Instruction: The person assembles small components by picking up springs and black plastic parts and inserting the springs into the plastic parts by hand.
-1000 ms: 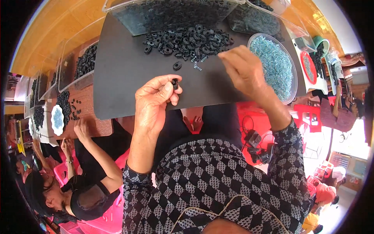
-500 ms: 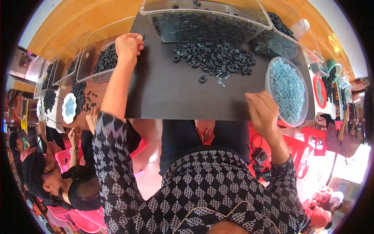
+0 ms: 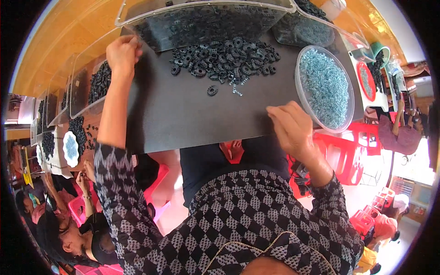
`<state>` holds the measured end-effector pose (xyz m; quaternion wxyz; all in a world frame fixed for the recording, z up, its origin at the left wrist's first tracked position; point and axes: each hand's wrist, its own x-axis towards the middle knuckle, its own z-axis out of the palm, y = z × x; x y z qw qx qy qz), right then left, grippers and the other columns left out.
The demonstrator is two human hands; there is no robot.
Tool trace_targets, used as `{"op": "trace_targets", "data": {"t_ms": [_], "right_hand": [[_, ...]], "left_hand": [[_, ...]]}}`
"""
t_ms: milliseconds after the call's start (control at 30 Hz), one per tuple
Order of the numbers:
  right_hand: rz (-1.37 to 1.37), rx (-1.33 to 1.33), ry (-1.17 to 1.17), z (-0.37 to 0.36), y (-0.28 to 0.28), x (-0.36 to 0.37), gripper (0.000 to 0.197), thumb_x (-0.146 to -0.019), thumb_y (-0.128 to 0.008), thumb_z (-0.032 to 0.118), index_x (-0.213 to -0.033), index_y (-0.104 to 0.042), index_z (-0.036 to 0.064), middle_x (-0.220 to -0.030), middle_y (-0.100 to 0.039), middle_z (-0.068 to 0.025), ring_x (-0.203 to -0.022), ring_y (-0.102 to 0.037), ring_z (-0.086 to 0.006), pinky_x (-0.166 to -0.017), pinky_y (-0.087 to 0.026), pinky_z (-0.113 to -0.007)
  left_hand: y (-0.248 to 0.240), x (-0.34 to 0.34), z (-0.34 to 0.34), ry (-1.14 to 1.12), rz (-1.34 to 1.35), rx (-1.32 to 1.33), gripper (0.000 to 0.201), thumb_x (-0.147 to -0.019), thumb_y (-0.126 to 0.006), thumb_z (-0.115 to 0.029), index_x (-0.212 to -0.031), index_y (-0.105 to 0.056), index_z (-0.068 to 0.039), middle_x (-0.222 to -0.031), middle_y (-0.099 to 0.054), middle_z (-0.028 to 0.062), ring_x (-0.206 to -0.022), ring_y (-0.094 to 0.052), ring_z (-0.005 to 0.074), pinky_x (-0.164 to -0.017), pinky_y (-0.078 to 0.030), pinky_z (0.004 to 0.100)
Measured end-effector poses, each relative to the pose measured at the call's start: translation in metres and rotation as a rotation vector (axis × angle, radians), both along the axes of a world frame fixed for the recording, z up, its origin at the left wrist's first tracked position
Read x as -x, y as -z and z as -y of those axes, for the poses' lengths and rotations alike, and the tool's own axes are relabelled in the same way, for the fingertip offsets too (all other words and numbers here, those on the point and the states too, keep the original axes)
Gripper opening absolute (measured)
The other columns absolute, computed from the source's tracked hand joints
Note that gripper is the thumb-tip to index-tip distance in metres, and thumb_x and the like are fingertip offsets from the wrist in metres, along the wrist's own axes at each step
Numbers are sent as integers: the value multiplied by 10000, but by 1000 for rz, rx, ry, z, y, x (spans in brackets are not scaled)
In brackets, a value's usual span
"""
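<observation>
My left hand is closed, fingers curled together, above the far left of the dark table beside a clear bin. Whatever its fingers hold is hidden. Over the right front edge of the table, my right hand has its fingers pressed together in a pinch, and I cannot make out anything between them. The bowl of small metal springs is closest to this hand. A pile of small black ring-shaped plastic parts lies at the far middle. One black ring part and a few loose springs lie before it.
A large clear bin of black parts stands behind the pile, with another clear bin at right. At left, a co-worker sits by a table with bins and a white scalloped dish. Pink-red stools stand right.
The whole view has shifted and tilted, so the table and its contents appear further left. My right hand is slightly farther from the spring bowl; my left hand remains near the left bin.
</observation>
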<state>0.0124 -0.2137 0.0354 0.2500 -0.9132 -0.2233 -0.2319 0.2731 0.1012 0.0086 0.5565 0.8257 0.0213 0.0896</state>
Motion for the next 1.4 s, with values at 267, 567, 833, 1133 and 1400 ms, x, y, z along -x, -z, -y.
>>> {"op": "trace_targets", "data": {"t_ms": [267, 567, 833, 1133, 1400], "right_hand": [[22, -45, -85, -13, 8, -15, 288, -656, -591, -101, -941, -591, -58, -815, -604, -155, -647, -537, -290, -549, -447, -357], [20, -54, 156, -21, 18, -28, 170, -710, -673, 24, -871, -621, 6, -743, -566, -97, -699, -545, -272, -603, -443, -361], [25, 64, 179, -30, 33, -50, 153, -684, -703, 59, -808, -617, 30, -720, -547, -88, -686, -531, -268, -594, -439, -369], [-307, -320, 50, -37, -5, -32, 83, -714, -646, 65, -713, -580, 15, -665, -568, -112, -636, -580, -283, -565, -451, -382], [-347, -439, 51, -48, 4, -29, 104, -722, -656, 81, -738, -585, 5, -667, -578, -125, -616, -592, -282, -554, -462, -363]], "left_hand": [[-20, 155, 70, 424, 348, -339, 157, -709, -705, -65, -859, -665, -43, -736, -604, 96, -687, -608, 232, -626, -484, 313], [4, 156, 95, 415, 550, -646, 160, -641, -718, -94, -734, -600, -40, -762, -537, 90, -737, -569, 272, -584, -459, 394], [-6, 194, 96, 416, 308, -147, 180, -682, -704, 11, -851, -642, 0, -714, -595, 98, -634, -585, 209, -589, -462, 288], [4, 208, 98, 395, 142, 83, 176, -704, -717, -4, -869, -655, -3, -720, -604, 65, -635, -564, 139, -592, -452, 242], [7, 220, 109, 411, 130, 148, 226, -742, -689, 18, -961, -634, -5, -752, -615, 39, -640, -551, 104, -594, -454, 224]]}}
